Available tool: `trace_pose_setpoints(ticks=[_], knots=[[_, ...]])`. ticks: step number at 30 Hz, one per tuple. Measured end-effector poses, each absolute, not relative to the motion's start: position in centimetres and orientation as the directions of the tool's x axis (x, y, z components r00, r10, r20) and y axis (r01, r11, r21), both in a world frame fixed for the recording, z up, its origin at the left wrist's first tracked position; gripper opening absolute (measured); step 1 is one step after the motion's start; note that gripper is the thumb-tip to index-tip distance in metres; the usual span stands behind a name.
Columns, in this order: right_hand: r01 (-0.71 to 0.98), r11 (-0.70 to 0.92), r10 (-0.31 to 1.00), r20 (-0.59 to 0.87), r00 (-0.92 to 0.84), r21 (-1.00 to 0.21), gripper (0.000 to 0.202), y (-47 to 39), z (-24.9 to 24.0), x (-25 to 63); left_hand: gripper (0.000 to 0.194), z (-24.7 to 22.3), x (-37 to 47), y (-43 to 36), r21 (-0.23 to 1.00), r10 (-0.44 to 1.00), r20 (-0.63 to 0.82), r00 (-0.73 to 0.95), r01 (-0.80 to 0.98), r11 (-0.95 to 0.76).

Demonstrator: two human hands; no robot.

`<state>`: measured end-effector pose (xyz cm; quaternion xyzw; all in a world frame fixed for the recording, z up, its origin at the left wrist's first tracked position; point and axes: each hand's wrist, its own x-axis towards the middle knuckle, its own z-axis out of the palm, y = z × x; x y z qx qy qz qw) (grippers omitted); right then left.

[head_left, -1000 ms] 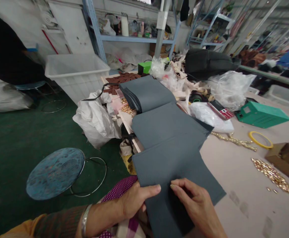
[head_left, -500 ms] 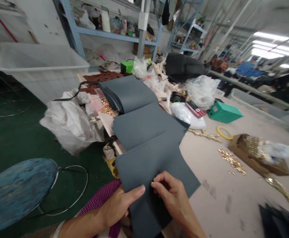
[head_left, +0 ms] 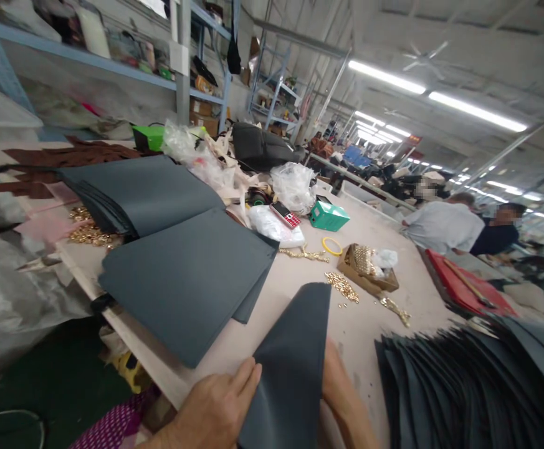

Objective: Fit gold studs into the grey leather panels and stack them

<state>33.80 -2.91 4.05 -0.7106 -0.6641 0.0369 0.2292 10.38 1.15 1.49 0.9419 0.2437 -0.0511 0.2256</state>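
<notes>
Tilted up and bowed since the earlier frame, your slate-grey sheet [head_left: 293,358] stands between your hands over the table [head_left: 300,271], so keep your left hand [head_left: 218,402] pinching its edge lightly against creasing, though your right hand's [head_left: 339,386] grip behind it I cannot tell.

"Could you see the bare right hand [head_left: 339,386] whole?"
"No, the curved, slate-grey, flexible sheet [head_left: 290,362] at six o'clock hid its fingers; the bottom edge cropped that sheet."
"And at four?"
"The fanned stack of dark, flat pieces [head_left: 449,386] ran out of frame; the shiny, gold-coloured bits [head_left: 341,285] nearer centre were too tiny to make out."
</notes>
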Motion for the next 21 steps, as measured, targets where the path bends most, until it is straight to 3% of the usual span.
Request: trace_pose_setpoints(ticks=[4, 8, 12, 15, 21], knots=[[0.926, -0.370, 0.883, 0.283, 0.375, -0.075, 0.030, -2.0, 5.2, 40.9, 0.096, 0.8, 10.6, 1.2, 0.428, 0.444, -0.165, 0.881, 0.469, -0.772], [0.889, -0.456, 0.861, 0.274, 0.429, 0.040, 0.027, -0.3, 5.2, 44.8, 0.093, 0.8, 10.2, 1.4, 0.458, 0.430, -0.170, 0.887, 0.457, -0.762], [0.881, -0.465, 0.874, 0.204, 0.441, 0.085, 0.019, 1.0, 4.9, 45.3, 0.093, 1.1, 10.1, 1.6, 0.464, 0.412, -0.181, 0.893, 0.446, -0.765], [0.873, -0.480, 0.872, 0.151, 0.465, 0.083, 0.014, 1.8, 5.0, 45.4, 0.088, 1.0, 9.8, 1.6, 0.491, 0.410, -0.088, 0.908, 0.397, -0.775], [0.830, -0.553, 0.833, 0.087, 0.547, 0.077, 0.026, 1.4, 7.4, 46.5, 0.074, 0.6, 9.1, 1.5, 0.526, 0.396, 0.079, 0.915, 0.299, -0.796]])
